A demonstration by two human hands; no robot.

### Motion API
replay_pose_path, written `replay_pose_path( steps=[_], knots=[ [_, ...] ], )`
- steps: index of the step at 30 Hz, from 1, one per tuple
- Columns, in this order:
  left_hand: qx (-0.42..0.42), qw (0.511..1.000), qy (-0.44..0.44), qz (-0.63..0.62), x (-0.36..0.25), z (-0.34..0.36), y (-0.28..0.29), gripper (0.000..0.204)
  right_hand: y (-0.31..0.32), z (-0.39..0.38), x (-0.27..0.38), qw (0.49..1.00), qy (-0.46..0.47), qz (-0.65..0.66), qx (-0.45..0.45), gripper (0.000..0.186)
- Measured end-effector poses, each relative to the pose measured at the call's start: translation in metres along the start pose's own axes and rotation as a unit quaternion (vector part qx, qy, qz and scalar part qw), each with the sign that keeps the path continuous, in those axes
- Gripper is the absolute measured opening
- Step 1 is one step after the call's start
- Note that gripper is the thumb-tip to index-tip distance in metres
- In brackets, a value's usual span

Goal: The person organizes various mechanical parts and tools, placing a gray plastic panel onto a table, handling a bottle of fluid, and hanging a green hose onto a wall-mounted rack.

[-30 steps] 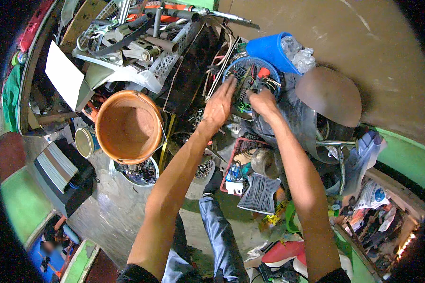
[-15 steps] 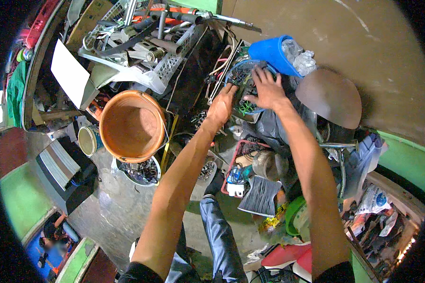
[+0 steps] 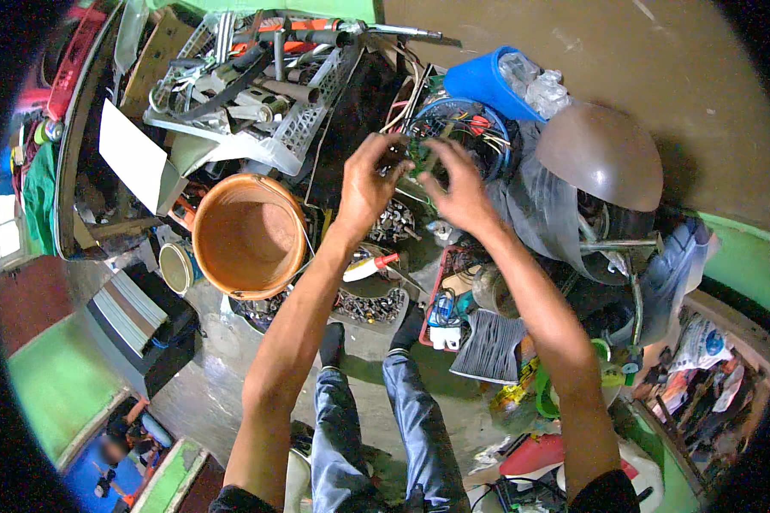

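My left hand (image 3: 368,190) and right hand (image 3: 464,195) partly hid the small green thing (image 3: 417,157) between them; I couldn't tell its kind. The lower edge cut off my black sleeves (image 3: 606,494).

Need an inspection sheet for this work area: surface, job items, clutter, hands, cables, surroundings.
Surface: grey floor, scuffed, partly covered by stored things.
Job items: small green item, details unclear; blue basket just beyond.
Clutter: orange bucket; white crate heaped with metal parts; blue bucket holding clear plastic.
Hands: left hand and right hand both at the green item, fingers curled; exact grip unclear.
Cables: loose wires, some red, in the blue basket.
Surroundings: brown panel, green wall, another person at lower left.
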State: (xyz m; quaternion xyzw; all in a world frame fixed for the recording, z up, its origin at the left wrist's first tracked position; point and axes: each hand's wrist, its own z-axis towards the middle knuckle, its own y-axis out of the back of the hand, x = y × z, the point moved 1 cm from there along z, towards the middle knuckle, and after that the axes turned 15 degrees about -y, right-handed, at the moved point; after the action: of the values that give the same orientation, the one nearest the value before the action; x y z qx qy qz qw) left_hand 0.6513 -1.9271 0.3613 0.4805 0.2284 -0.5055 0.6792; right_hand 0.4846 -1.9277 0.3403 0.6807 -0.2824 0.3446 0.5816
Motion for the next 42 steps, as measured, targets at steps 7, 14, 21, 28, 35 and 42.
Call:
replay_pose_path(
  steps=[7, 14, 21, 28, 35, 42],
  knots=[
    [-0.036, 0.985, 0.123, -0.118, -0.011, 0.052, -0.015, 0.036, -0.024, 0.014, 0.017, 0.963, -0.195, 0.180, 0.038, 0.044],
    [-0.070, 0.997, 0.030, 0.012, -0.011, 0.057, -0.027, 0.034, 0.029, 0.044, -0.019, 0.929, -0.237, 0.273, -0.076, 0.030],
    [0.262, 0.928, -0.053, 0.260, 0.038, -0.040, -0.074, 0.061, 0.029, 0.050, -0.042, 0.973, 0.052, -0.198, -0.103, 0.036],
    [0.022, 0.993, -0.055, 0.106, 0.021, -0.028, -0.081, 0.061, 0.010, 0.011, -0.067, 0.910, 0.037, -0.407, 0.071, 0.065],
    [0.303, 0.919, -0.038, 0.250, 0.047, -0.021, -0.090, 0.057, 0.015, 0.044, -0.068, 0.985, -0.093, -0.137, 0.051, 0.064],
    [0.232, 0.937, -0.050, 0.256, -0.019, -0.003, -0.043, 0.055, 0.054, -0.039, 0.014, 0.986, -0.099, -0.056, -0.119, 0.063]
  ],
)
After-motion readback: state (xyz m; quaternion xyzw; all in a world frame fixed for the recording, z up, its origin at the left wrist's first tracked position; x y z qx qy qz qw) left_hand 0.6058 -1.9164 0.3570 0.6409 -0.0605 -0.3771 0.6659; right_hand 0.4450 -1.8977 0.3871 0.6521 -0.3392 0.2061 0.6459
